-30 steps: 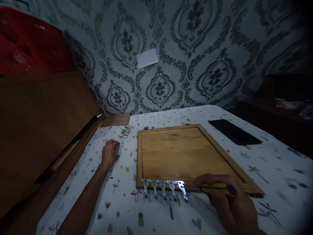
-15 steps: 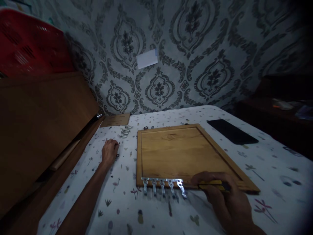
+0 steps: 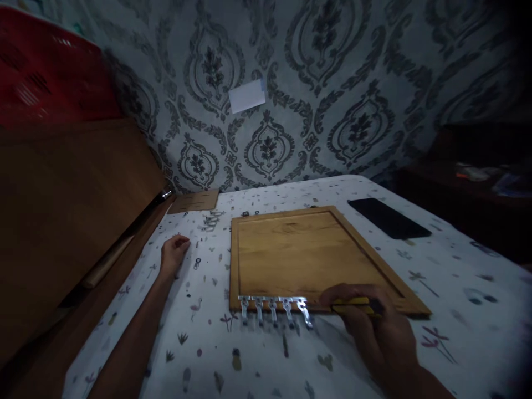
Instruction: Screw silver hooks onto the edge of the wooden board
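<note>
My left hand [image 3: 174,252] is over the cloth left of the wooden board, fingertips pinched together; anything between them is too small to make out. Just right of it lies a small dark metal clasp [image 3: 197,262]. My right hand [image 3: 378,321] is wrapped round pliers [image 3: 353,302] with yellow-and-black handles, at the near edge of the framed wooden board [image 3: 286,255]; the jaws are hidden. Along that edge lies a row of shiny metal clips [image 3: 273,311], their lower ends sticking out past the board.
A loose cluster of metal clasps [image 3: 211,220] and a piece of cardboard [image 3: 194,200] lie at the far left. Small dark hardware [image 3: 245,214] sits behind the board. A black phone-like slab [image 3: 386,218] rests to the right. A wooden cabinet [image 3: 75,221] borders the table's left side.
My left hand has drawn back to the left, uncovering the small dark clasp. My right hand keeps the pliers at the board's near edge. The whole view has shifted slightly.
</note>
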A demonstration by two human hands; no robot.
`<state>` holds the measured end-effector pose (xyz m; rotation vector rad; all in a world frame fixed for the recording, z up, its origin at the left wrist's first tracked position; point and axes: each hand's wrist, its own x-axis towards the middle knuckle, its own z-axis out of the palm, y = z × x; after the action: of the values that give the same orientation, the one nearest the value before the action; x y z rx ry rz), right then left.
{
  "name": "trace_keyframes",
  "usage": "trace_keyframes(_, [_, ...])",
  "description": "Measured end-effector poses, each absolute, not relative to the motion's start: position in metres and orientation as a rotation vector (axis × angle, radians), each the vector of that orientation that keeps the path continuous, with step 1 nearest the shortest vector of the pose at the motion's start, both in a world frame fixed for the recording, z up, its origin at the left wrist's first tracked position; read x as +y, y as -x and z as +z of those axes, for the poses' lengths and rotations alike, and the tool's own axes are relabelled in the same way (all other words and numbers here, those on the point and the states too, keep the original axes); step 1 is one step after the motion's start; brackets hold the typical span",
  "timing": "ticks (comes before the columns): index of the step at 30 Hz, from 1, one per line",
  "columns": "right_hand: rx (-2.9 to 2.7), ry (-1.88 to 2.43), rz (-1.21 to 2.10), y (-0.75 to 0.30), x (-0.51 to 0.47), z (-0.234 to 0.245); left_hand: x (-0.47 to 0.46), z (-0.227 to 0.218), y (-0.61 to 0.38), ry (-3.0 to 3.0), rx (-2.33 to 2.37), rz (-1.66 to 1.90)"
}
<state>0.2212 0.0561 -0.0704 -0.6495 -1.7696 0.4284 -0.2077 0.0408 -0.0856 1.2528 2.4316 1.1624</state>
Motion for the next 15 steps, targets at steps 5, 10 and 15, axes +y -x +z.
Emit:
trace_keyframes(5, [-1.787, 0.592, 0.450, -0.220, 0.052, -0.065, 0.039, -0.083, 0.191, -1.233, 2.271, 1.175])
trace_keyframes(10, [-1.781, 0.565, 0.480, -0.219, 0.049, -0.061, 0.041, -0.077, 0.166, -1.284, 2.129, 1.153])
trace_keyframes(15, [-1.782, 0.576, 0.506, -0.219, 0.049, -0.063, 0.039, -0.068, 0.145, -1.314, 2.025, 1.243])
